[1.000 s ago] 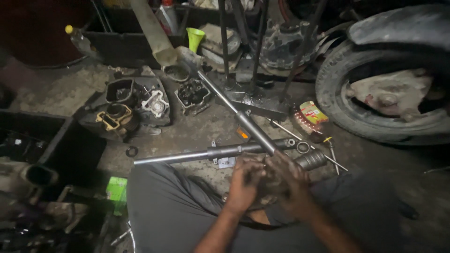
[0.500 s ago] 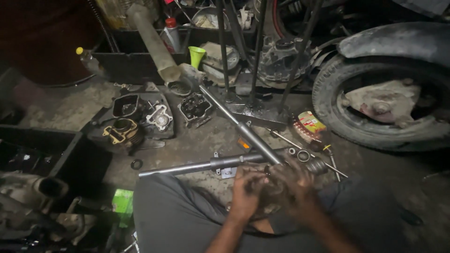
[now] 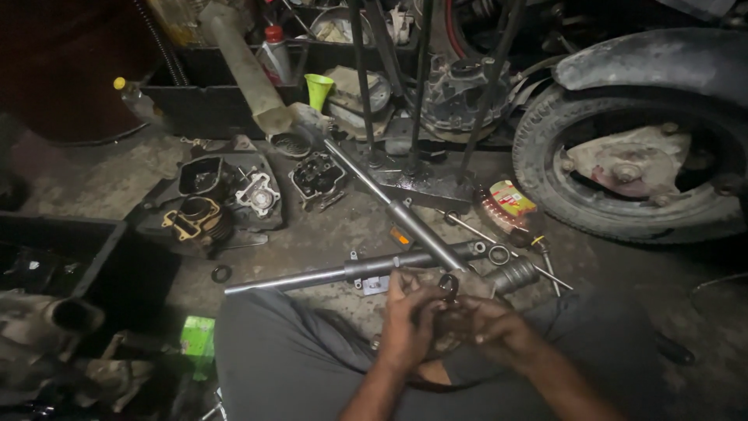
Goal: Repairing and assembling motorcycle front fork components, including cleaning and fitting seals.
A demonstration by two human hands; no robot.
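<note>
- A small dark ring-shaped part (image 3: pixel 448 284) sat pinched between both hands, over the lap, just in front of the fork tubes.
- Left hand (image 3: pixel 409 323) had its fingers curled shut round it; right hand (image 3: pixel 487 327) was closed on it from the other side.
- Two fork tubes (image 3: pixel 389 204) lay crossed on the concrete floor (image 3: pixel 312 242).
- Engine cylinder parts (image 3: pixel 204 218) off to the left, scooter wheel (image 3: pixel 635 164) on the right.

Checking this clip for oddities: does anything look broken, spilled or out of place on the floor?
Nothing looks spilled. Parts lie loose on the dirty floor: two fork tubes crossed over each other, an engine cylinder and a small ring off by itself. Both hands, left hand and right hand, are closed round a small dark part.
</note>
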